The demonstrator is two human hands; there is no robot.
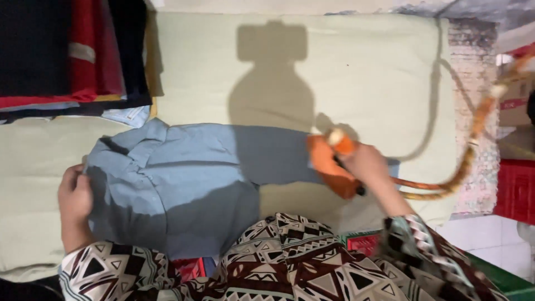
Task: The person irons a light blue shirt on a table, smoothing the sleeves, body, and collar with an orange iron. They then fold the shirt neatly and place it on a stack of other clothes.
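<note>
A light blue shirt [184, 178] lies spread on a pale green padded ironing surface [362, 72], collar toward the left. My left hand [75, 195] rests on the shirt's left edge near the collar, pinning the cloth flat. My right hand [365, 164] grips the handle of an orange iron [329, 161], which sits on the shirt's sleeve at the right. A braided orange and tan cord [465, 161] runs from the iron up to the right. My patterned sleeves fill the bottom of the view.
A stack of folded dark, red and blue clothes [72, 56] lies at the upper left on the surface. Red plastic crates [515, 189] stand at the right, another red crate [362, 242] below the board's near edge. A brick wall [473, 44] rises at the upper right.
</note>
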